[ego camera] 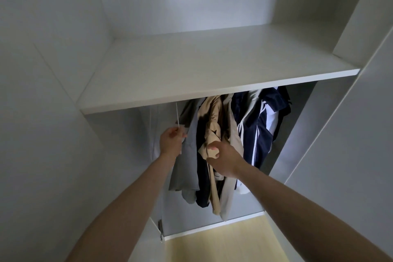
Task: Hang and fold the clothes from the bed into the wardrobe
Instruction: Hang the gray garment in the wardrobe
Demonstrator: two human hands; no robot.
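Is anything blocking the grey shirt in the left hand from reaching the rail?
The rail is hidden behind the shelf. The left hand holds the grey shirt by its white hanger at the row's left end; the beige garment the right hand grips hangs beside it, not across its path.
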